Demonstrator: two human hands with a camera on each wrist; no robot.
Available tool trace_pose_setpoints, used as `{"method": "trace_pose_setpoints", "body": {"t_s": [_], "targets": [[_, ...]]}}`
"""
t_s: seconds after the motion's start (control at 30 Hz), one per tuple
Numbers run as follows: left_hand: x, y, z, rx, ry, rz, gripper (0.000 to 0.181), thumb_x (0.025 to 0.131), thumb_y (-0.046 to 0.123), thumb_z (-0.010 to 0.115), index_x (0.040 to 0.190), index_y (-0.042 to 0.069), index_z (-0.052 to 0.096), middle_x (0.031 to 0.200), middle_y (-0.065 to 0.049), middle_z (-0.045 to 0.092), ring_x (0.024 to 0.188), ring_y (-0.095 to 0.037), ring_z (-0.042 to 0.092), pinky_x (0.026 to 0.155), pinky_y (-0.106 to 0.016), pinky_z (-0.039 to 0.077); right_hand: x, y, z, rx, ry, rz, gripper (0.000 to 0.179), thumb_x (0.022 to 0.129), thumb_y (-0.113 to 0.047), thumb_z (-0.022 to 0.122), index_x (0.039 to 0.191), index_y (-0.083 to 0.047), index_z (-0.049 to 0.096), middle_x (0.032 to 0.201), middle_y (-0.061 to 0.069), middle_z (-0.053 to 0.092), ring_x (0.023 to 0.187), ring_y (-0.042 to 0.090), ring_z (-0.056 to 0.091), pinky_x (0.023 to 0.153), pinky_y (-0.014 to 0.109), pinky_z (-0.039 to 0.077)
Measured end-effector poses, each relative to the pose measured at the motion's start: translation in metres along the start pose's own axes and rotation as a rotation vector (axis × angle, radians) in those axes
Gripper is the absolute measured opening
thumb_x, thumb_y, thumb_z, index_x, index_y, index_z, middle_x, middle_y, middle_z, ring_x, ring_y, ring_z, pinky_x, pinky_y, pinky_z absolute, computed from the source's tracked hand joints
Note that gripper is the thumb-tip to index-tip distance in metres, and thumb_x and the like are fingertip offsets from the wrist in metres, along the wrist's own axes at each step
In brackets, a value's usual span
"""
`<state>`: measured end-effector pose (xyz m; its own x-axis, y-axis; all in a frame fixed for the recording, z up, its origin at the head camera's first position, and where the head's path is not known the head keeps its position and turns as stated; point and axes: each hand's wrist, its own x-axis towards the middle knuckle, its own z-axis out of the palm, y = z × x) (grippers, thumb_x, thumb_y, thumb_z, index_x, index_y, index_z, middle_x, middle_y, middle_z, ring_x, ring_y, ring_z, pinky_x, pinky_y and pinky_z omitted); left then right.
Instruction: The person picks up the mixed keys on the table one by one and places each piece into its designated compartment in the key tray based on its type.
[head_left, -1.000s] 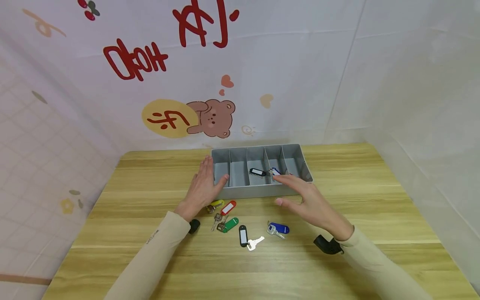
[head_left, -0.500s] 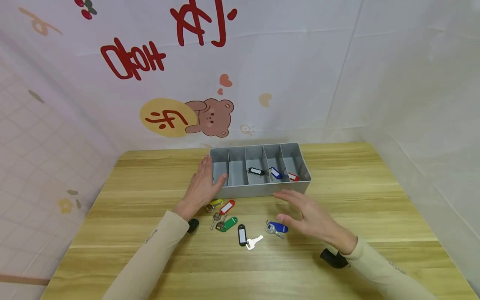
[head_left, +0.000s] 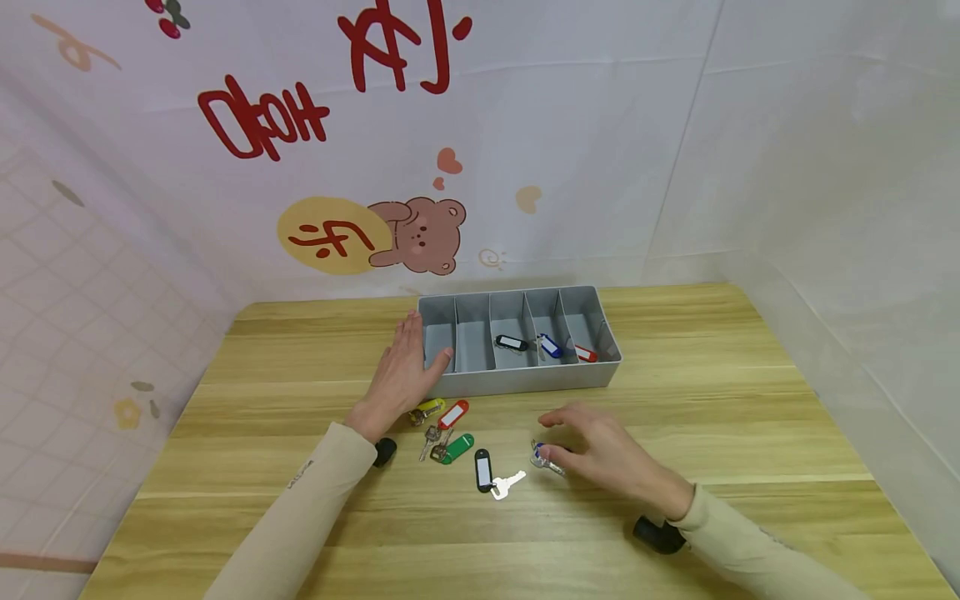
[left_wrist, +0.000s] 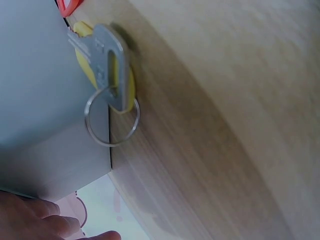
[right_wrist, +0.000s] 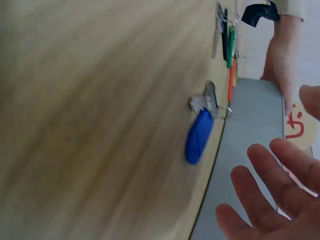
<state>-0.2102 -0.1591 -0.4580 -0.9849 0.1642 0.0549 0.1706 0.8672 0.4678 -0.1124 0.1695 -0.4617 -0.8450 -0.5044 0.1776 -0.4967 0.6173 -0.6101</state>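
My left hand rests on the left end of a grey five-section box, fingers straight and thumb over the near rim. Over a key with a blue tag hovers my right hand, fingers spread and apart from it in the right wrist view; in the head view the hand partly hides that tag. A key with a black tag lies to its left. Nearer the left hand are keys with a green tag, a red tag and a yellow tag.
Inside the box, a black tag, a blue tag and a red tag lie in the three right-hand sections. The wooden table ends at a printed cloth behind the box.
My right hand has drawn back from above the box's front edge and come down over the blue-tagged key. The red tag inside the box has come into full view. My left hand keeps its place.
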Motion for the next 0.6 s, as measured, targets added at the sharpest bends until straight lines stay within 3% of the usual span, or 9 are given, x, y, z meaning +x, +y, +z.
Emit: {"method": "trace_pose_setpoints", "body": {"t_s": [0.3,0.6], "targets": [[-0.001,0.0,0.0,0.0,-0.003,-0.002,0.094,0.103,0.059,0.044,0.164,-0.003,0.008,0.172,-0.021,0.009,0.158,-0.039,0.011,0.118,-0.067,0.024,0.003,0.003,0.007,0.043,-0.035,0.066,0.032,0.093,-0.035,0.079,0.118,-0.016,0.074,0.117,-0.007,0.073,0.113,0.015,0.067,0.099,0.043,0.053],[-0.001,0.001,-0.001,-0.002,-0.013,-0.005,0.094,0.103,0.059,0.044,0.164,-0.003,0.008,0.172,-0.02,0.008,0.158,-0.038,0.011,0.118,-0.067,0.024,0.006,0.007,0.013,0.065,-0.049,0.062,0.027,0.093,-0.036,0.08,0.111,-0.017,0.076,0.109,-0.011,0.072,0.105,0.01,0.067,0.094,0.038,0.054]]}}
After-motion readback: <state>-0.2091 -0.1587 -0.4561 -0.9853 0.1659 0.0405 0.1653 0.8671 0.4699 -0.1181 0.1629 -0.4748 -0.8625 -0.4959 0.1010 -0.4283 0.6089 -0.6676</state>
